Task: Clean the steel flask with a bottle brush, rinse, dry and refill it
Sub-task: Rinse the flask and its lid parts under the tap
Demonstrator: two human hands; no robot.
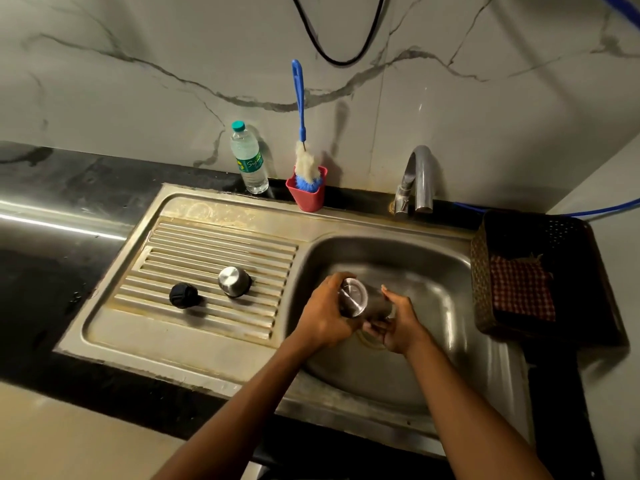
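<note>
Marble wall fills the top of the frame, and below it a black counter [52,258] holds a steel sink [450,271].

I see both hands low in the middle, over the bowl of the sink. My left hand [323,315] curls round the flask [360,301] from the left side. My right hand [398,323] cups it from the right, fingers bent round it. The flask is tipped, with its round steel bottom facing up at me. It is blurry, so I can't see its mouth.

How far along? I think we are near the start. The 2 caps are already off. The steel cap [234,281] and the black cap [183,295] sit well apart on the ribbed draining board [194,244] at the left. The brush [304,147] stands in its red cup [308,197] at the back, untouched by any hand. No water runs from the tap [417,178]. So scrubbing, rinsing, drying and filling all look left to do. The cloth [523,292] in the dark basket [481,271] at the right could do the drying. The water bottle [248,157] next to the red cup could do the filling.

Room to move looks good. The bowl is wide and I see nothing else in it. The tap hangs over the back edge, well apart from my hands. The basket sits right at the sink's right rim, so I would watch my right elbow there. Reaching for the brush means going up and left, between the tap and the bottle.
</note>
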